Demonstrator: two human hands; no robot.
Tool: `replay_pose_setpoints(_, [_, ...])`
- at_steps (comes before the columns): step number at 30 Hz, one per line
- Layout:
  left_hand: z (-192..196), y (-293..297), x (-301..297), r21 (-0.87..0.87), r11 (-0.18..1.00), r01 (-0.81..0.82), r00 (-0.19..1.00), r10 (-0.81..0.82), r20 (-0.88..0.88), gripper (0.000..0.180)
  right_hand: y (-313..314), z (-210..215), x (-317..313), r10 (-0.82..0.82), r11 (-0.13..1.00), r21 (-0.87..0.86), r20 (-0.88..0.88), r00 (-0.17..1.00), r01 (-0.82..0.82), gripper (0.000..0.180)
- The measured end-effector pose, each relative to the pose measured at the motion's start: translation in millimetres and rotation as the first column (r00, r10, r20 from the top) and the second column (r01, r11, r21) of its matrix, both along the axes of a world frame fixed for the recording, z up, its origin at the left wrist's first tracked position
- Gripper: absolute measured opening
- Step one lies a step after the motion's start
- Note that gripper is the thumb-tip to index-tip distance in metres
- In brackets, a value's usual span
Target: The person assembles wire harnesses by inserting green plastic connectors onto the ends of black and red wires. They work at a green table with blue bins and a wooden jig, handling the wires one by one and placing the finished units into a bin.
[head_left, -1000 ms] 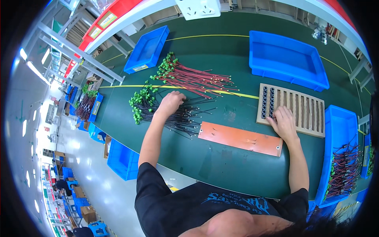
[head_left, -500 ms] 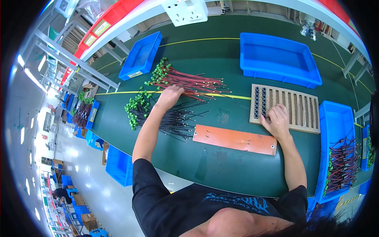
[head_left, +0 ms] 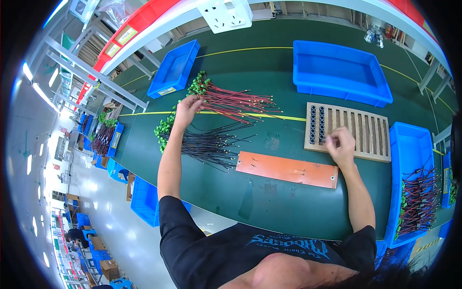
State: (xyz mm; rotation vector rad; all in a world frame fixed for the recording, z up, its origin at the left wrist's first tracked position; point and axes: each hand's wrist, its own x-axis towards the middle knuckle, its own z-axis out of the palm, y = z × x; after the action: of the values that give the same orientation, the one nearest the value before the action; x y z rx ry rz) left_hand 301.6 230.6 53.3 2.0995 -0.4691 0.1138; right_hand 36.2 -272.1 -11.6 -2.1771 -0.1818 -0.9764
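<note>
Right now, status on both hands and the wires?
Left hand on red wires, grip unclear. Right hand on slotted wooden rack. Black wires loose between; nothing blocking.

The left arm stretches far forward, its grip (head_left: 185, 107) curled with fingertips pinched together. The right arm reaches out with a bent wrist, its grip (head_left: 340, 143) loosely closed, fingers tucked downward at the tips.

This is a factory assembly hall: a long green desk (head_left: 250, 192) with blue plastic bins (head_left: 339, 72), bundles of wire leads (head_left: 231, 101), and metal shelving racks (head_left: 91, 72).
</note>
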Motion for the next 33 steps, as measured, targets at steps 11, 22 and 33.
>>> replay_pose_setpoints(11, [88,23,-14,-0.243,0.967,-0.073,0.981,0.114,0.159,0.021,-1,-19,6,0.073,0.945,0.327,-0.206,0.976,-0.002,0.013])
replay_pose_setpoints(22, [73,-132,-201,0.344,0.899,0.272,0.854,-0.39,0.345,0.011,45,13,-39,0.629,0.513,0.849,-0.273,0.728,-0.125,0.025])
replay_pose_setpoints(33, [-3,-177,-252,0.117,0.849,0.516,0.852,-0.522,0.031,0.016,77,13,-87,0.67,0.37,0.923,-0.186,0.719,-0.106,0.04])
